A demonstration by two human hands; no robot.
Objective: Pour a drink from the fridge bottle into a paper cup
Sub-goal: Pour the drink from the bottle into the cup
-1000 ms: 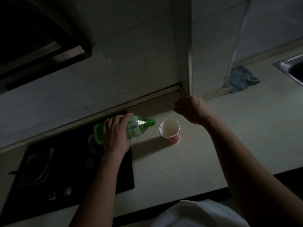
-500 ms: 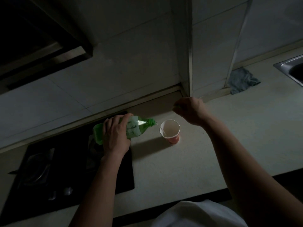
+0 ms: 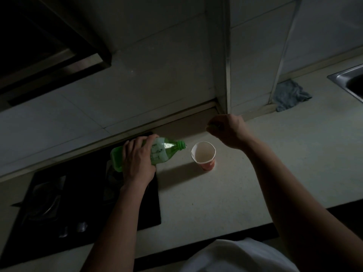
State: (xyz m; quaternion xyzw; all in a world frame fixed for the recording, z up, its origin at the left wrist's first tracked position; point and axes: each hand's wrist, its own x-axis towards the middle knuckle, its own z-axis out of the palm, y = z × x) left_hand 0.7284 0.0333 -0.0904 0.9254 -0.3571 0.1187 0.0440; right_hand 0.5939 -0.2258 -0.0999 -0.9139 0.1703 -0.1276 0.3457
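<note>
While the left arm reaches across the pale countertop, the left hand grips the green bottle, tipped almost level, mouth just short of the upright paper cup. The right hand hovers behind the cup, fingers curled; contents cannot be told.

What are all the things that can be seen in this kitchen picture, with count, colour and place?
bottle: one, green, tilted, left of the cup, mouth toward it
paper cup: one, red outside, white inside, upright on the counter
counter: one, pale, across the middle
hob: one, black, set in the counter at left
cloth: one, grey-blue, by the wall at back right
sink: one, steel, far right edge
hood: one, dark, upper left
garment: one, white, bottom edge
left hand: one, grip round the bottle
right hand: one, fingers curled, raised behind the cup; contents unclear
</note>
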